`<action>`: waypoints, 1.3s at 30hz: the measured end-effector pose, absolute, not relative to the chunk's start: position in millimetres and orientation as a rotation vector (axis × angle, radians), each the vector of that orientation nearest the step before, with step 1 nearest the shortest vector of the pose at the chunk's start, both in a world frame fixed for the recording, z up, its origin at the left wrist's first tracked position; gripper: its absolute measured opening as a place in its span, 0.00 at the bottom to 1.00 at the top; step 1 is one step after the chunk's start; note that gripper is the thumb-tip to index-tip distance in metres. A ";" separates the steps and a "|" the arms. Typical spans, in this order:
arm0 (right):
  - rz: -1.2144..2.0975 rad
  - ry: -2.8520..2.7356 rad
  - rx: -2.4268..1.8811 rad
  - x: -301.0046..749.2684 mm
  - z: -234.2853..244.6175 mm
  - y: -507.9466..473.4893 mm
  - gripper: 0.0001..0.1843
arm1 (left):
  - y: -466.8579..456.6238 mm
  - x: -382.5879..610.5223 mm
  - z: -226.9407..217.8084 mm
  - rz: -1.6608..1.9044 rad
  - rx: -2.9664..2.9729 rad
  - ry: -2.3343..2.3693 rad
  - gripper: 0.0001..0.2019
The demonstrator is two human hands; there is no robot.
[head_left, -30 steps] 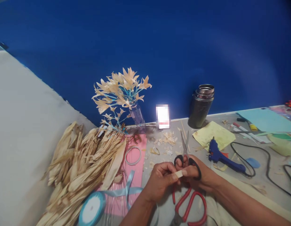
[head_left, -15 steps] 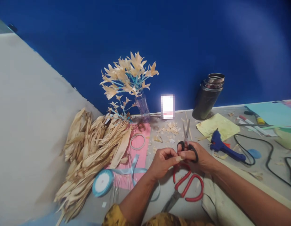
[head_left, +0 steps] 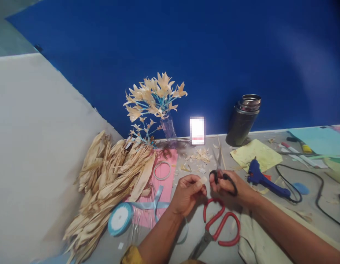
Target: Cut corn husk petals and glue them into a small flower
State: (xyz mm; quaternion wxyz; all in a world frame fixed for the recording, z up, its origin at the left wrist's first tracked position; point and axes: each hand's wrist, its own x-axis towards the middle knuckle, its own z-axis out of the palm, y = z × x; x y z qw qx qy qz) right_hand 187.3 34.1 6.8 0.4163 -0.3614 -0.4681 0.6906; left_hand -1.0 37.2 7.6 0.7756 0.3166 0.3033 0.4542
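Husk scrap point(head_left: 203, 179) pinched in left hand point(head_left: 188, 192), black scissors point(head_left: 224, 178) in right hand point(head_left: 231, 187), both low over counter point(head_left: 304, 207).
Left fingers closed tight on husk scrap, held just left of the scissor loops. Right fingers threaded through the loops and curled shut on them; blades pointing away, blurred, gap between them unreadable. Red scissors point(head_left: 218, 229) flat on counter just below both hands, untouched. Husk pile point(head_left: 112, 179) at left, ribbon spool point(head_left: 120, 219) near left forearm, pink sheet point(head_left: 170, 161) beyond. Glue gun point(head_left: 262, 178) right of right hand, apart. Vase point(head_left: 169, 128) and flask point(head_left: 243, 120) against blue wall.
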 end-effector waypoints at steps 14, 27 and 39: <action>1.660 -1.266 -1.104 161.2 -13.0 21.7 0.34 | 40.9 3.8 2.8 1.224 0.456 0.824 0.18; 1.818 -1.360 -1.167 147.0 -13.9 11.2 0.31 | 36.4 7.8 11.3 1.257 0.606 0.891 0.12; 1.797 -1.352 -1.191 147.4 -17.6 11.5 0.29 | 35.3 8.1 14.0 1.267 0.595 0.861 0.13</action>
